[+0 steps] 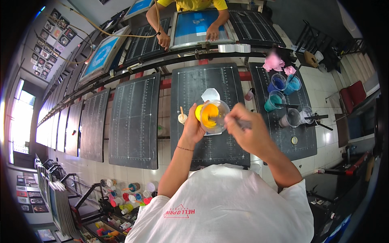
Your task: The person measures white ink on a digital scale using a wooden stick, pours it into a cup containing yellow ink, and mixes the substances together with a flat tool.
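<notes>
A clear plastic cup [225, 106] with thick yellow ink [210, 115] in it is gripped by my left hand [194, 128], tilted so its mouth faces me. My right hand [252, 131] is closed on a greyish stirring tool [219, 120] whose end dips into the cup; motion blurs it and its exact shape. Below lies a dark printing board [219, 152] marked with rulers. White paper [210, 94] shows just beyond the cup. To the left of it stands a small white jar [182, 118] with a wooden stick in it.
On the right board, cups of blue ink [278, 82], teal ink [275, 101] and grey ink [290, 118] stand near a pink cloth [274, 62]. Opposite, a person in yellow [198, 5] rests hands on a blue screen frame [196, 25]. Ink containers [131, 197] crowd the lower left.
</notes>
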`<state>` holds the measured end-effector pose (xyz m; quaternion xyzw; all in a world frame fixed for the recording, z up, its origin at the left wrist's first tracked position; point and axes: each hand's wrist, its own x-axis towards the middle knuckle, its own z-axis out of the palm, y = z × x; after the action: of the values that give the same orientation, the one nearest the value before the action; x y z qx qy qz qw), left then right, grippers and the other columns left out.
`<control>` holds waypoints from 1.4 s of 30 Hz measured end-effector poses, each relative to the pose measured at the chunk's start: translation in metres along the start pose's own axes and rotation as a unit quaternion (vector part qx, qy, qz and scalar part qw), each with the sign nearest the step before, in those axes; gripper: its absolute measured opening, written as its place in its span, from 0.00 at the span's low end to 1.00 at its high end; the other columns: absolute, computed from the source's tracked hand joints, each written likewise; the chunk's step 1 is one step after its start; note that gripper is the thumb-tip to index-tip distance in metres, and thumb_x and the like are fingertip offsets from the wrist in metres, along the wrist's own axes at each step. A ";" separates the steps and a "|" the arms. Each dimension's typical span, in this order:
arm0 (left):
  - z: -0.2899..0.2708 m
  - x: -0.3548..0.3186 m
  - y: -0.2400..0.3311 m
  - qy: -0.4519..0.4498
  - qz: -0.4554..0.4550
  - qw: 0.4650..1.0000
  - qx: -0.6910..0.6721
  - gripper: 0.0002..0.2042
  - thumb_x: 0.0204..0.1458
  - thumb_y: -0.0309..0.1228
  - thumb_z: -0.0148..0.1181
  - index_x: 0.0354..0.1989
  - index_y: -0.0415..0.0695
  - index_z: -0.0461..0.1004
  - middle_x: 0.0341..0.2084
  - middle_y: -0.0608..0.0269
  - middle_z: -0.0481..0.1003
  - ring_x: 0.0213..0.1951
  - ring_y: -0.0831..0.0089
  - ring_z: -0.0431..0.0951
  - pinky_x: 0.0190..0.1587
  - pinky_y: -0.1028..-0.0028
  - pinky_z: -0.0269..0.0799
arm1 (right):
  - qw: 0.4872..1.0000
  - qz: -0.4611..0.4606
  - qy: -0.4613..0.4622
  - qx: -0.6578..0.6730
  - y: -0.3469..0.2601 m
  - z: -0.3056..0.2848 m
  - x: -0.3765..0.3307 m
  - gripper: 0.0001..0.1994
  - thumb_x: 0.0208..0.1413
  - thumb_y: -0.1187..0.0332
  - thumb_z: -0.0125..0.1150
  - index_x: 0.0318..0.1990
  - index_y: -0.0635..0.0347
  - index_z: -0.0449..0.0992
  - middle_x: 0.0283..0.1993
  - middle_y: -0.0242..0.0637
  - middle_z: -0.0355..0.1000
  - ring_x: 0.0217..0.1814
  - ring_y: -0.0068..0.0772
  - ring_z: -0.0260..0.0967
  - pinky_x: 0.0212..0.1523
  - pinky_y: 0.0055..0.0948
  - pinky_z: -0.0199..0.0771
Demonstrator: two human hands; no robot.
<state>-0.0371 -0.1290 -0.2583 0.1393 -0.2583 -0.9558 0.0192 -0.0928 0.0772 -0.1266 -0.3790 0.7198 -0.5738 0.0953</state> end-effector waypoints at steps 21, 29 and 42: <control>-0.003 0.001 -0.002 0.052 0.041 0.998 0.022 0.27 0.73 0.48 0.36 0.56 0.35 0.70 0.48 0.53 0.79 0.48 0.67 0.83 0.51 0.70 0.83 | 0.994 0.027 0.019 -0.102 0.002 0.006 -0.002 0.06 0.63 0.68 0.61 0.37 0.61 0.72 0.23 0.41 0.73 0.24 0.35 0.74 0.27 0.34 0.69; 0.003 0.001 0.000 0.060 0.034 0.996 0.054 0.27 0.73 0.49 0.36 0.59 0.34 0.69 0.49 0.51 0.78 0.48 0.66 0.83 0.51 0.70 0.84 | 0.994 0.033 0.002 -0.100 0.000 0.000 -0.001 0.07 0.63 0.69 0.61 0.37 0.62 0.72 0.23 0.35 0.74 0.25 0.21 0.73 0.27 0.30 0.68; 0.003 0.000 0.000 0.046 0.003 0.998 0.037 0.28 0.73 0.50 0.35 0.60 0.35 0.69 0.49 0.52 0.79 0.47 0.67 0.84 0.51 0.70 0.84 | 0.994 0.009 -0.039 -0.102 -0.002 -0.005 0.002 0.06 0.64 0.70 0.59 0.37 0.62 0.72 0.24 0.39 0.76 0.26 0.33 0.77 0.29 0.30 0.71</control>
<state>-0.0380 -0.1271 -0.2557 0.1830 -0.2926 -0.9381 0.0291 -0.0964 0.0796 -0.1225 -0.4025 0.7734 -0.4815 0.0895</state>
